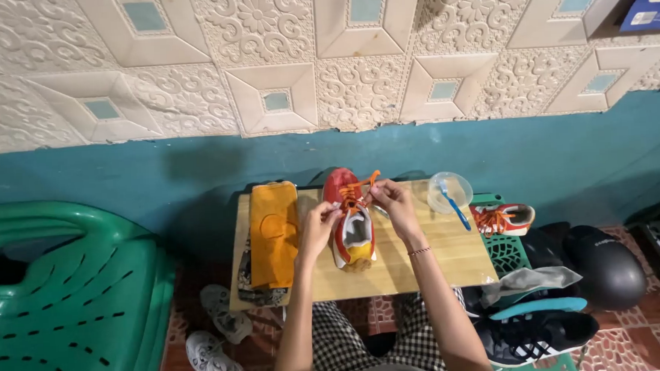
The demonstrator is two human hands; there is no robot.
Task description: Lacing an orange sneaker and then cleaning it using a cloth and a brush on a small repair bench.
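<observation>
Both hands pinch the orange laces (pixel 360 185) of a red, white and yellow sneaker (pixel 352 226). The left hand (pixel 321 222) closes its fingertips on the lacing at the shoe's left side, over the eyelets. The right hand (pixel 392 199) grips a lace end drawn up and to the right, so the lace runs taut between the two hands. The sneaker lies on a small wooden board (pixel 454 254) with its toe towards the wall and its heel towards the person. That puts the open tongue and eyelets straight under the fingers, which seems to be why it is turned that way.

From left to right, one green plastic chair (pixel 57 298) stands well apart from the board. On the tiled floor below the board's left edge lie two pale, worn shoes (pixel 218 327). One orange cloth (pixel 274 230) is laid flat along the board's left part, over a darker patterned cloth, within reach of the left hand. The single sneaker being laced sits in the middle. To the right, at the board's far corner, is one clear round bowl (pixel 449 190) with one blue brush (pixel 455 207) leaning out of it, near the right hand. Just beyond the board, a second sneaker with orange laces (pixel 503 218) rests on a green crate (pixel 508 253). It looks like the mate of the first. Lower right lie a grey cloth (pixel 534 280), one dark trainer with a turquoise sole (pixel 537 329) and one black helmet (pixel 609 269).
</observation>
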